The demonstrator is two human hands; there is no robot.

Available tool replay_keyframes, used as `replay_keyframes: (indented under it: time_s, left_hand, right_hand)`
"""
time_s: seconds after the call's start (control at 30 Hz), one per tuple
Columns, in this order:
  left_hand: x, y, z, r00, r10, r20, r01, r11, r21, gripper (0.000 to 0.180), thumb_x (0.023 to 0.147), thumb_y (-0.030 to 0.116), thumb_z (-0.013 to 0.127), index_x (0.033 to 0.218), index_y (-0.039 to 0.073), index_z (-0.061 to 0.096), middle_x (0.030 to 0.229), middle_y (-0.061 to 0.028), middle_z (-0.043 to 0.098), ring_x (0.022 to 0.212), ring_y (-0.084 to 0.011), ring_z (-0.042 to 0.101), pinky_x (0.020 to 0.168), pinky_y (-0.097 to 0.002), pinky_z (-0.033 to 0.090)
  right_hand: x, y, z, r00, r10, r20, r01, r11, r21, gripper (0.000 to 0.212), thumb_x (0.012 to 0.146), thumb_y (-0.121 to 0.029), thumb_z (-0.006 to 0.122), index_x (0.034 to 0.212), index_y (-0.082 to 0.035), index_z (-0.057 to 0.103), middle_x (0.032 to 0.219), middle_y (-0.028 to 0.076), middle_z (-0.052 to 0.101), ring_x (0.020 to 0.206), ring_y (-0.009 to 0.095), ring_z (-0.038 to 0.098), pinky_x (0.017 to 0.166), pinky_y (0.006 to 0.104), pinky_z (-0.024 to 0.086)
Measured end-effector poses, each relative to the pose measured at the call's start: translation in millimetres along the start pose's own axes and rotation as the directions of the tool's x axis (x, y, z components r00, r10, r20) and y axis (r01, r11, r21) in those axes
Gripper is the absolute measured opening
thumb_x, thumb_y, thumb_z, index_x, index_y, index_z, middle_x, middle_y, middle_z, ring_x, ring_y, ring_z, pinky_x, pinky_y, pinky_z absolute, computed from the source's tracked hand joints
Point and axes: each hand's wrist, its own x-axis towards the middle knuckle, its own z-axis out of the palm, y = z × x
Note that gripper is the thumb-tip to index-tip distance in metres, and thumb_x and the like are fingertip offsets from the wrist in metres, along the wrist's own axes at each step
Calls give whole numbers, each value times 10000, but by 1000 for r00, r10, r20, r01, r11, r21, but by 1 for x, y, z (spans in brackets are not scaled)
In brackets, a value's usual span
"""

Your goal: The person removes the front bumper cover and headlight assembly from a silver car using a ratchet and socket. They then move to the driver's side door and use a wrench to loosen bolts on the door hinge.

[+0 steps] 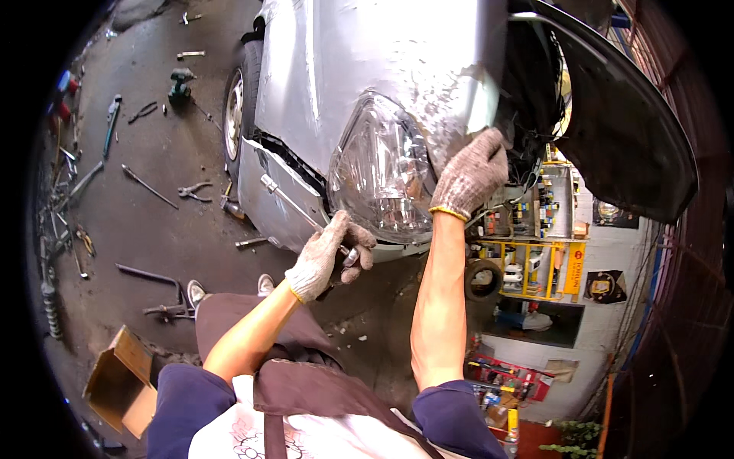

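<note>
My left hand (329,256), in a pale work glove, is closed around a chrome socket wrench (290,203). Its long shaft points up and left over the silver bumper (279,195); another chrome piece shows between my fingers. My right hand (472,174), in a dirtier glove with a yellow cuff, is at the edge of the scuffed silver fender (447,96), just right of the clear headlight (386,168). Its fingers are curled, and whatever they may hold is hidden. A gap (287,157) runs between bumper and body, left of the headlight.
The dark raised hood (627,115) stands at right. On the floor at left lie pliers (195,192), a long bar (149,186), a green cordless drill (180,86) and other tools. An open cardboard box (122,379) sits lower left; a tire (483,280) and yellow rack (527,268) stand right.
</note>
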Motion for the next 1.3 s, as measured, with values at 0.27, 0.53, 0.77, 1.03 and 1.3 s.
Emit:
replay_keyframes:
  time_s: [0.27,0.53,0.77,1.03,1.3]
  left_hand:
    - [-31,-20,17,997,-35,-74,32,999,-40,613,1071,587,353,983,45,623,704,-125,636,445,-152,461,398,-236,325]
    - [-61,-31,18,995,9,-95,-18,996,-84,570,1074,563,371,991,72,647,704,-113,644,436,-141,457,396,-226,321]
    - [-85,-38,21,987,68,-144,-66,998,15,564,1073,568,376,1005,73,639,722,-89,640,470,-127,477,402,-219,312]
    - [-74,4,35,969,175,-177,-103,929,356,517,1058,533,461,962,71,670,701,-47,639,465,-89,490,407,-201,341]
    - [-25,62,82,947,310,-87,-205,788,580,400,1027,417,584,1012,27,672,690,-42,644,456,-63,511,383,-190,323]
  right_hand:
    - [37,42,-40,938,-172,300,62,938,342,442,1035,-412,594,893,-6,693,739,4,598,662,109,492,631,310,437]
    - [14,45,-13,942,-157,295,54,942,330,592,1022,-561,533,762,-37,619,608,100,581,566,210,562,534,403,461]
    - [44,59,-22,837,-337,430,273,940,205,657,997,-628,509,852,-9,672,772,209,666,763,336,665,716,452,523]
    - [46,92,-73,811,-220,543,74,958,278,401,925,-395,712,1102,-36,728,1055,169,748,977,286,711,874,376,544]
    - [24,81,-87,719,-300,627,166,950,264,605,819,-419,826,1242,-17,666,1156,207,718,1079,335,694,948,410,533]
